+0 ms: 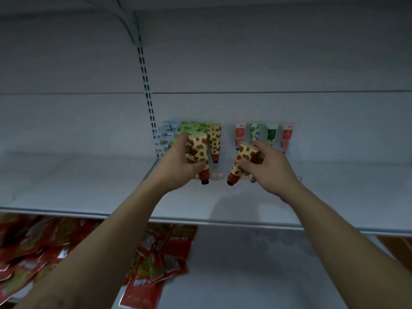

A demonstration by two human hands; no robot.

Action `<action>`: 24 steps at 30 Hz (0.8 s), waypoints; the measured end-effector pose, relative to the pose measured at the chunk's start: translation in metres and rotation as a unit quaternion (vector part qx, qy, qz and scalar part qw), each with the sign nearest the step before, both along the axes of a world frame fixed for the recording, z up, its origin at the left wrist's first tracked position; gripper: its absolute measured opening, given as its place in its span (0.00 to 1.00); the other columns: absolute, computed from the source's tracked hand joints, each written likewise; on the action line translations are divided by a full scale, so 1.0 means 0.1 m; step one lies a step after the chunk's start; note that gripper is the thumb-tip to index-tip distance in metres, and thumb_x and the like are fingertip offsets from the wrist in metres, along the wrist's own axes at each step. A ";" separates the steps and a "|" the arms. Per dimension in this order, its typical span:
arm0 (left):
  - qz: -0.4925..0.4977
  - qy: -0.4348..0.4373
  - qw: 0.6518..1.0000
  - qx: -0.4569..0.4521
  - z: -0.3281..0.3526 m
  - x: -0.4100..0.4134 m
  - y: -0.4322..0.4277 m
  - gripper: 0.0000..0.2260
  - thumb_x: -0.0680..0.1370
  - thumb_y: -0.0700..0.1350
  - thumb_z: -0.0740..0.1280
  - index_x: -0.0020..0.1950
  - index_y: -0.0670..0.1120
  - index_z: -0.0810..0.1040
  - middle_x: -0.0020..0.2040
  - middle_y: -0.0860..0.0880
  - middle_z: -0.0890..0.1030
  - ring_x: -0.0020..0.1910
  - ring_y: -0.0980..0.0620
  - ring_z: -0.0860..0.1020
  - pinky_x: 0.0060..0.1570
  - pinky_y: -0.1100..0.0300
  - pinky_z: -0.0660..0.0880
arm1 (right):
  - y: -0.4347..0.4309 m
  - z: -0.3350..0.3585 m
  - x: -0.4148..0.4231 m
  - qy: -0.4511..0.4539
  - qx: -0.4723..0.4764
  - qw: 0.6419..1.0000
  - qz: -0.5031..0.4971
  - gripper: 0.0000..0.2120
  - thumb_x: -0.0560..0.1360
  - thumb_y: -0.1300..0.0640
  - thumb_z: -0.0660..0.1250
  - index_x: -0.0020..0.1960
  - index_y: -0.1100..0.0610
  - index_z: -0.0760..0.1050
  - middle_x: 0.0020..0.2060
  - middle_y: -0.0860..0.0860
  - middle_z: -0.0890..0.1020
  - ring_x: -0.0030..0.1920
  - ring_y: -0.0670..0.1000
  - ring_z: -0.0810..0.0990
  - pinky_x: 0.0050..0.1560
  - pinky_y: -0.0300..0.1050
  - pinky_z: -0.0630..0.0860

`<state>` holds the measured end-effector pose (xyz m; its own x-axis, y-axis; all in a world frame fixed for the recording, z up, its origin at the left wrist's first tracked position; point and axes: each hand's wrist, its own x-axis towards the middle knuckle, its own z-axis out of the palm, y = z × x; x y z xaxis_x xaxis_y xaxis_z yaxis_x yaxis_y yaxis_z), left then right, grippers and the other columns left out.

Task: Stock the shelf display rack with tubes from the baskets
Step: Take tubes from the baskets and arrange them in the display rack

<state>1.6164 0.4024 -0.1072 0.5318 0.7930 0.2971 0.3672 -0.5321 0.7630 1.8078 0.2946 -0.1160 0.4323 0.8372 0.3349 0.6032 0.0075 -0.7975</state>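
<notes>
The person is reaching both bare arms up over the white shelf (89,186). The left hand (178,166) is curling its fingers round a strawberry-print tube (198,150), with the cap pointing down and the crimped end up. I cannot tell whether another tube is tucked behind it in the same grip. The right hand (267,166) is pinching a second strawberry tube (242,159) between thumb and fingers, tilting it so its dark cap is leaning toward the left hand. The two held tubes are sitting near each other but apart.

Just beyond the left hand's fingertips, a matching tube (215,141) is hanging cap-down in the display rack (218,175). Green tubes (191,128) and blue tubes (163,139) are crowding in on that hand's outer side. Beyond the right hand, a row of four tubes (271,134) is standing in the rack. Below both forearms, red packets (33,246) are lying heaped on the lower level.
</notes>
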 end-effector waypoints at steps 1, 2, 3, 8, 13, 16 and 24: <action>0.012 -0.010 1.000 0.013 0.03 0.02 0.07 0.26 0.73 0.46 0.73 0.66 0.51 0.64 0.59 0.49 0.77 0.51 0.47 0.80 0.48 0.46 0.79 | 0.08 0.02 0.06 -0.008 0.003 1.000 -0.004 0.19 0.74 0.54 0.71 0.64 0.53 0.73 0.47 0.50 0.82 0.44 0.51 0.81 0.49 0.56 0.80; 0.024 -0.018 0.999 0.027 0.05 0.04 0.13 0.25 0.72 0.45 0.73 0.64 0.52 0.65 0.57 0.50 0.77 0.49 0.48 0.80 0.47 0.46 0.80 | 0.16 0.04 0.11 -0.015 0.003 1.000 -0.010 0.19 0.73 0.54 0.71 0.63 0.53 0.74 0.47 0.51 0.82 0.44 0.52 0.81 0.49 0.56 0.80; 0.033 -0.023 0.998 0.040 0.07 0.07 0.20 0.23 0.72 0.45 0.74 0.61 0.52 0.66 0.54 0.50 0.78 0.47 0.49 0.80 0.45 0.47 0.80 | 0.24 0.05 0.17 -0.026 0.004 0.999 -0.021 0.19 0.73 0.53 0.72 0.63 0.53 0.74 0.47 0.51 0.82 0.44 0.52 0.82 0.48 0.55 0.80; 0.026 0.010 0.993 0.116 0.24 0.26 0.49 0.14 0.72 0.46 0.73 0.50 0.51 0.69 0.41 0.53 0.78 0.38 0.56 0.77 0.33 0.64 0.71 | 0.71 0.13 0.41 -0.062 0.039 0.996 -0.052 0.10 0.75 0.53 0.69 0.54 0.55 0.78 0.44 0.53 0.83 0.42 0.54 0.83 0.45 0.56 0.81; 0.003 0.030 0.985 0.170 0.37 0.43 0.74 0.12 0.73 0.50 0.72 0.51 0.56 0.72 0.43 0.59 0.77 0.42 0.58 0.76 0.36 0.65 0.70 | 1.30 0.16 0.53 -0.137 0.060 0.985 -0.089 0.03 0.74 0.57 0.69 0.46 0.56 0.79 0.36 0.52 0.83 0.35 0.52 0.82 0.40 0.48 0.80; -0.016 0.026 0.985 0.171 0.38 0.52 0.93 0.08 0.73 0.52 0.72 0.47 0.53 0.77 0.45 0.56 0.80 0.49 0.56 0.78 0.45 0.58 0.71 | 1.55 0.15 0.53 -0.202 0.045 0.974 -0.096 0.05 0.75 0.62 0.65 0.46 0.60 0.80 0.36 0.53 0.82 0.31 0.47 0.75 0.29 0.34 0.71; -0.056 0.064 0.988 0.126 0.26 0.69 1.28 0.13 0.73 0.52 0.72 0.55 0.49 0.81 0.52 0.52 0.81 0.50 0.53 0.78 0.53 0.52 0.76 | 1.85 0.21 0.56 -0.287 -0.011 0.954 -0.081 0.08 0.75 0.64 0.62 0.49 0.61 0.79 0.40 0.55 0.83 0.34 0.51 0.76 0.33 0.37 0.70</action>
